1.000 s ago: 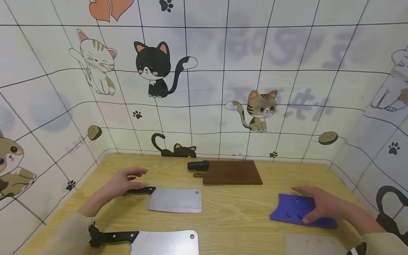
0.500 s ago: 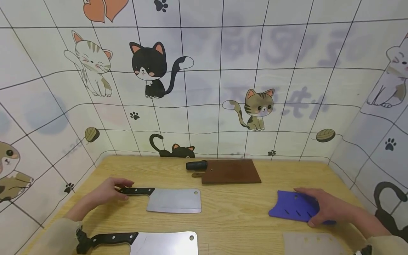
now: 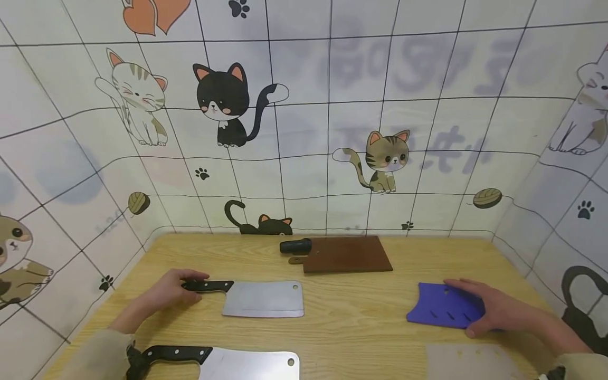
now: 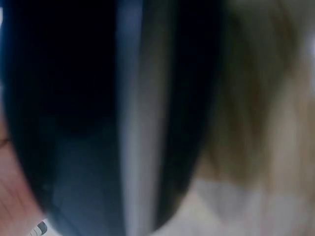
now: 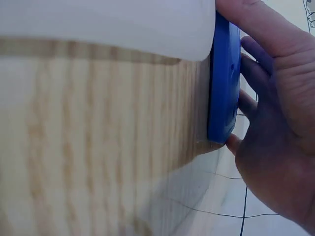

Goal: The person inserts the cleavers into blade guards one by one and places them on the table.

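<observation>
My left hand (image 3: 168, 289) grips the cleaver (image 3: 252, 297) handle at nine o'clock; my right hand (image 3: 494, 310) lies flat on the blue sheath (image 3: 439, 306); sheathing not yet begun.

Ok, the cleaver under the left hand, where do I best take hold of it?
Take the cleaver by its black handle, coming from the left end where the left hand already rests. It lies flat, handle pointing left, and the wide blade to the right offers no safe purchase.
</observation>
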Available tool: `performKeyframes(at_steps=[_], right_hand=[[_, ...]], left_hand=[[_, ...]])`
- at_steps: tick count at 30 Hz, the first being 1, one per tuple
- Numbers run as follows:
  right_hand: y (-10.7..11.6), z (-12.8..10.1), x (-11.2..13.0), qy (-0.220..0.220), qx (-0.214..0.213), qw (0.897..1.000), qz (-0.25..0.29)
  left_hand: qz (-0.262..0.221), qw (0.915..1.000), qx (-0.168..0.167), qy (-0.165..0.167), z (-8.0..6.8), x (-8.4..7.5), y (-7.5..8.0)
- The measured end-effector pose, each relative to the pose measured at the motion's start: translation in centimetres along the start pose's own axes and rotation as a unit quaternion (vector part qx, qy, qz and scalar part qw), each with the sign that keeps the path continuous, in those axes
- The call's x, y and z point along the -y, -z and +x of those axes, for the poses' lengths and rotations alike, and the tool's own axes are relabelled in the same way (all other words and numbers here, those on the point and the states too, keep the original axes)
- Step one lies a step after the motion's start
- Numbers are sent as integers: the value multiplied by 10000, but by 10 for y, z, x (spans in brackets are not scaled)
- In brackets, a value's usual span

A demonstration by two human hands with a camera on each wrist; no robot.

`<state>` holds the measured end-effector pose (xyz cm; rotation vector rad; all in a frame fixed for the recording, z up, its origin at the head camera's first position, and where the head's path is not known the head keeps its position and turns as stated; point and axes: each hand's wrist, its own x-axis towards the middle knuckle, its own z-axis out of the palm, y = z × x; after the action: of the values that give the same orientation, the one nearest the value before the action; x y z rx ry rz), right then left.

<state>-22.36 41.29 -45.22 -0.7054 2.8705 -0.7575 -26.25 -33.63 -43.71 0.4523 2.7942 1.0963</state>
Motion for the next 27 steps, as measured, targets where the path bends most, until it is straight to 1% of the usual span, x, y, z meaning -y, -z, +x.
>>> performKeyframes(at_steps=[4, 8, 10, 12, 17, 19, 22, 25, 27], right_hand=[[2, 0, 0, 53, -69, 9998, -192], [1, 1, 2, 46, -143, 9995, -277], [1, 0, 4, -65, -146, 9995, -262], [0, 0, 5, -86, -198, 9994, -288], [-2, 4, 7, 380, -600, 9962, -511], [-2, 5, 8, 561, -719, 9939, -619], [-1, 6, 10, 550, -760, 9934, -653], [2, 8, 13, 308, -589, 9960, -591], [3, 9, 14, 233, -542, 9968, -530]], left_hand=[[51, 10000, 21, -83, 1, -2, -3], [142, 9995, 50, -285, 2, -2, 0], [70, 9994, 133, -301, 2, -3, 2], [-14, 9991, 263, -324, 3, -5, 5], [-76, 9977, 537, -400, 6, -12, 7], [-102, 9975, 600, -365, 7, -15, 6], [-231, 9969, 679, -326, 9, -18, 5], [-390, 9959, 750, -317, 12, -20, 3], [-457, 9955, 775, -283, 13, -20, 2]])
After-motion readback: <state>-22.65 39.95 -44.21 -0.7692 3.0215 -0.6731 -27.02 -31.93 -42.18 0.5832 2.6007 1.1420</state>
